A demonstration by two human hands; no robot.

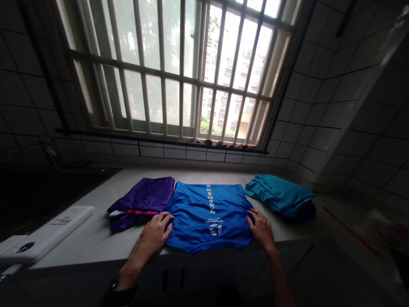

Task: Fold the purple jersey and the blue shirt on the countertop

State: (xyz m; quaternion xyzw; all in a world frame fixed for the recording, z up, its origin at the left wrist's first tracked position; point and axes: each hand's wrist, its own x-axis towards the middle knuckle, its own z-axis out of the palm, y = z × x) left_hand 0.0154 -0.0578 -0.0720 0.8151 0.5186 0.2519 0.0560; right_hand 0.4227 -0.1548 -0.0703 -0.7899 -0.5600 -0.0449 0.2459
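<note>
A blue sports shirt (pixel 191 213) with white and yellow lettering and a round white logo lies spread on the counter, its lower edge reaching over the front. At its left edge rests my left hand (pixel 156 233), fingers a little apart and laid on the fabric. My right hand (pixel 261 229) touches the opposite edge, thumb and fingers apart on the cloth. Neither hand visibly grips the shirt. Just left of it is a folded purple garment (pixel 145 194) with pink and white parts, close to my left fingers. On the right sits a folded teal garment (pixel 277 189) over dark cloth.
A white power bank (pixel 60 230) with a cable lies on the counter (pixel 96 251) at the left. Behind it are a dark sink (pixel 64 187) and a faucet (pixel 50 153). A barred window (pixel 172 81) is at the back. On the right lies a red strip (pixel 351 232).
</note>
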